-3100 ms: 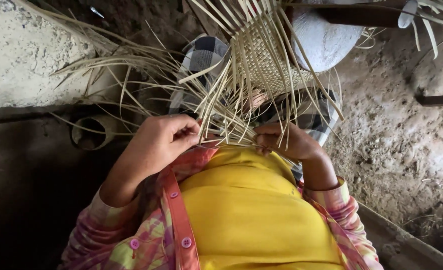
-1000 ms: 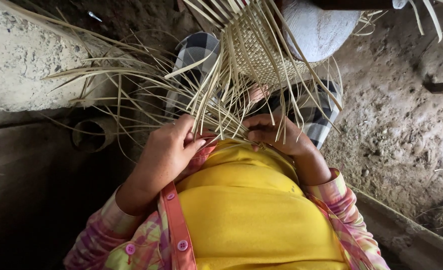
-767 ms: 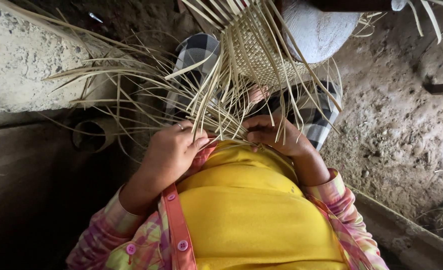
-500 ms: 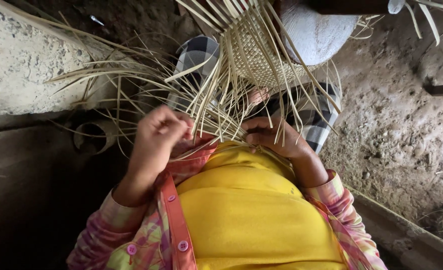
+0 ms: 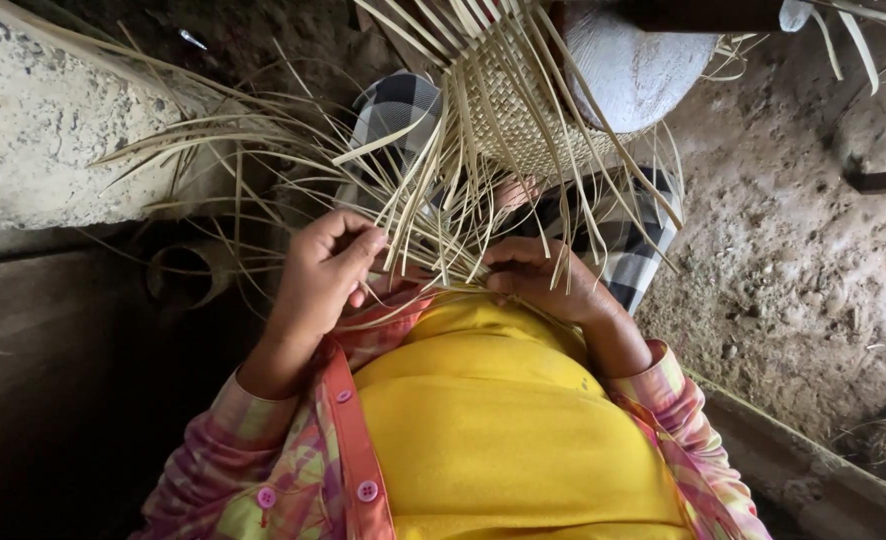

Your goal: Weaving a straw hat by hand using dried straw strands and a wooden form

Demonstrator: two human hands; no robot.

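A half-woven basket of pale cane strips rests on my lap, over my checked skirt. Long loose strips fan out to the left and hang down toward me. My left hand is closed around a few of these strips near the basket's lower edge. My right hand pinches strips close by, fingers curled under the weave. The two hands are a short gap apart, just above my yellow top.
A rough concrete ledge runs along the left, with a dark pipe opening below it. Bare packed earth lies to the right. A pale rounded object sits behind the basket.
My left hand has shifted up and right along the loose strips and closed on them. My right hand has stayed in nearly the same place.
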